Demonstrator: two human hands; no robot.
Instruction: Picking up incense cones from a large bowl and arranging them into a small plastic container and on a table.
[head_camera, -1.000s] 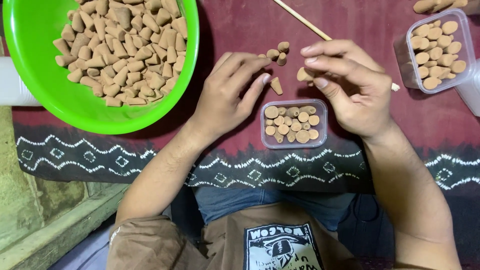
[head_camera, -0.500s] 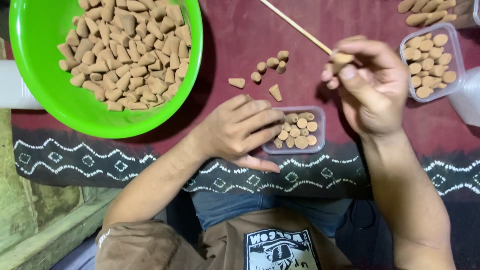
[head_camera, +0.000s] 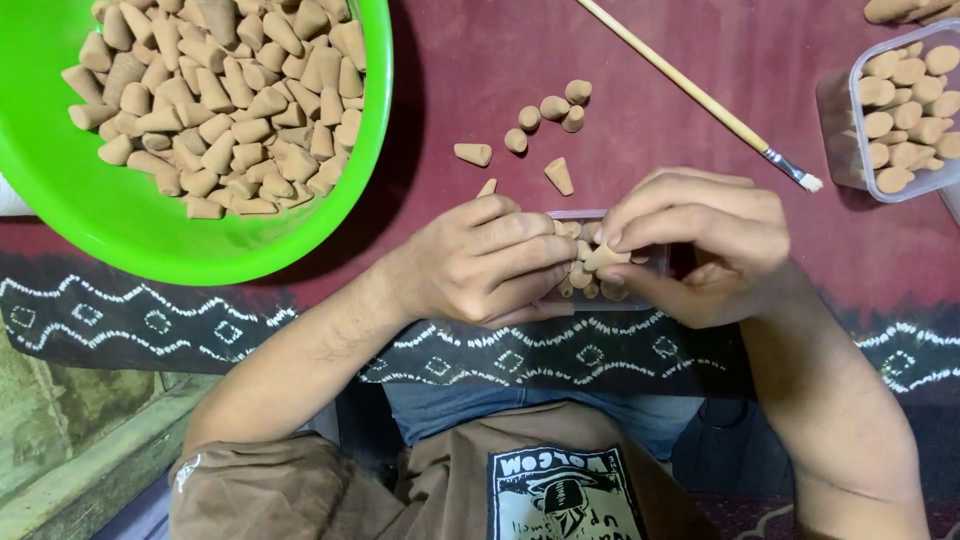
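Maroon cloth (head_camera: 700, 150) underneath, loose cones (head_camera: 545, 115) scattered. Right hand (head_camera: 700, 245) pinching cone (head_camera: 603, 258) over box (head_camera: 655, 262); left hand (head_camera: 480, 262) curled, steadying box, holding nothing visible. Could crush or drop cone if pinched unevenly.

Bowl (head_camera: 120, 215) left; loose cones (head_camera: 540, 125) behind small box (head_camera: 655, 262); brush (head_camera: 690, 90) right.

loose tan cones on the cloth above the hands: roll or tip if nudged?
Loose cones would probably roll in a curve: several lie on their sides and taper to a point. Upright ones look squat, so likely stable. The cloth probably damps sliding.
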